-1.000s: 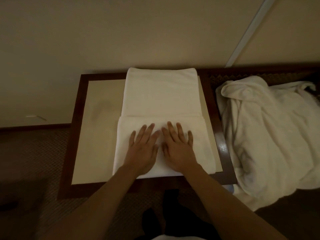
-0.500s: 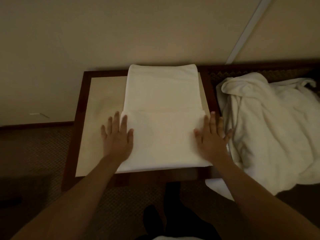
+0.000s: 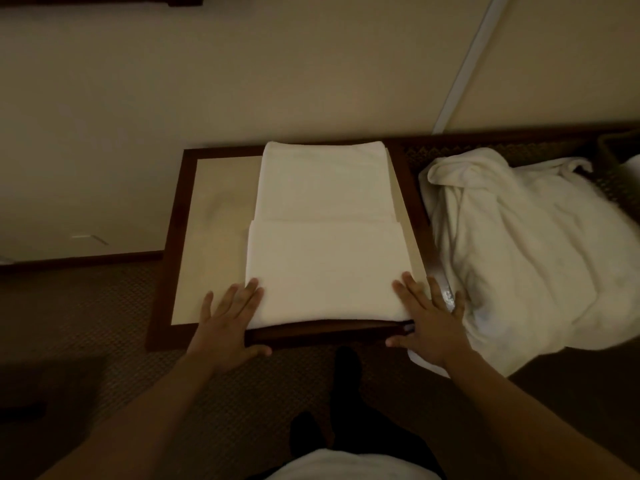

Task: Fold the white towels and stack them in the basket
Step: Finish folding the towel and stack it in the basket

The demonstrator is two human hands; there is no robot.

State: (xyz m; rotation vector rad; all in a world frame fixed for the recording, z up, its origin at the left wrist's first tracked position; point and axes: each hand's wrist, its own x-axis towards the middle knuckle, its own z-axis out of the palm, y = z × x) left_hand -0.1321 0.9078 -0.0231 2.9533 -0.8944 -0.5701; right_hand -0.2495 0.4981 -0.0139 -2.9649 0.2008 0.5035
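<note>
1. My left hand (image 3: 230,318) and right hand (image 3: 427,322), fingers spread, flank the towel's (image 3: 325,268) near corners, likely ready for the next fold.
2. It lies half-folded on the desk (image 3: 214,216).

Here's the white towel (image 3: 325,237), lying flat on the counter (image 3: 214,216), long and narrow, running from the near edge away to the wall. Its near end is folded back over itself, so a doubled layer covers the near half, with the fold edge running straight across the middle. The near corners sit right at the counter's front rim. Off to the right, a heap of white towels (image 3: 526,251) lies crumpled and unfolded, bunched high at its far left corner. At the far right edge, a dark woven basket (image 3: 620,150) just peeks in.
</note>
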